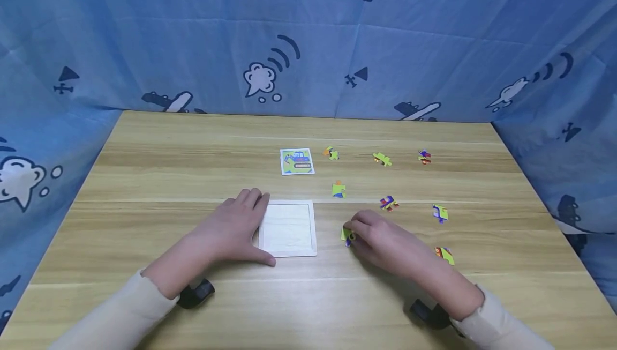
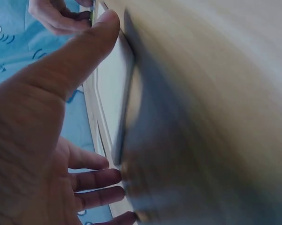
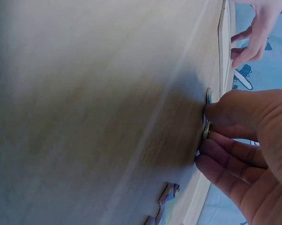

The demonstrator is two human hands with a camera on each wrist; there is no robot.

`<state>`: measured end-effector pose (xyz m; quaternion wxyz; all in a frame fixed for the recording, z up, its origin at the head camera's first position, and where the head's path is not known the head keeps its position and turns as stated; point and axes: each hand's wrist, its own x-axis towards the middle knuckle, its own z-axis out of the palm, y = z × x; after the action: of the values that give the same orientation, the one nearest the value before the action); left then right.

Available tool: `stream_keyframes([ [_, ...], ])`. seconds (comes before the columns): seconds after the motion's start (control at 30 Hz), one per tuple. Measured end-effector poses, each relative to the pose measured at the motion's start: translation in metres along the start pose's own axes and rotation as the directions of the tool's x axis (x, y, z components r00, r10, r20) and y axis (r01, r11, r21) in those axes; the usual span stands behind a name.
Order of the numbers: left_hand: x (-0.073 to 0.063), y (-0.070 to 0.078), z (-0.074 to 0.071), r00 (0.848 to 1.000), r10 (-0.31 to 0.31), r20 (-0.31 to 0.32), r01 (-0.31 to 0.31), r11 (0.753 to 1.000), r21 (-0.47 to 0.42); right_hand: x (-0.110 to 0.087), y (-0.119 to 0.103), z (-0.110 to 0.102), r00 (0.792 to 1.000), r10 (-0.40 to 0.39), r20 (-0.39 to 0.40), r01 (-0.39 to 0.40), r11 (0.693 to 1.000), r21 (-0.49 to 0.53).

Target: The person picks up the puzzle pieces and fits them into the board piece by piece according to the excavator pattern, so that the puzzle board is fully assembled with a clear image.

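A shallow white puzzle tray (image 1: 287,229) with a raised rim lies on the table. My left hand (image 1: 232,230) rests at its left side, thumb by the near edge and fingers by the far left corner. In the left wrist view, the left hand's fingers (image 2: 96,180) are fairly straight beside the tray. To the right of the tray, my right hand (image 1: 383,240) pinches a green puzzle piece (image 1: 345,233) at table height. The right wrist view shows the thumb on that piece (image 3: 209,95), whose face is mostly hidden by the hand.
Behind the tray lies a square picture card (image 1: 297,162) of an excavator. Several loose puzzle pieces are scattered to the right, among them a green one (image 1: 339,190), a purple-striped one (image 1: 388,203) and a red-green one (image 1: 444,255). A blue curtain (image 1: 308,39) borders the table.
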<state>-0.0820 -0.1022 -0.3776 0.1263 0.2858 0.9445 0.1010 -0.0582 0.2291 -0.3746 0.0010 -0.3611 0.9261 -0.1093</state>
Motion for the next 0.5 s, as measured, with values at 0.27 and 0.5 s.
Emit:
stream_keyframes([
  [0.27, -0.009, -0.009, 0.001, 0.999, 0.028, -0.029, -0.027, 0.999, 0.019, 0.012, 0.001, -0.002, 1.0, 0.013, 0.017, -0.013, 1.0, 0.011],
  [0.5, -0.004, -0.006, 0.004, 0.998, 0.047, -0.042, -0.044, 0.996, 0.074, 0.043, -0.009, -0.002, 0.998, 0.007, 0.062, -0.008, 1.0, 0.02],
])
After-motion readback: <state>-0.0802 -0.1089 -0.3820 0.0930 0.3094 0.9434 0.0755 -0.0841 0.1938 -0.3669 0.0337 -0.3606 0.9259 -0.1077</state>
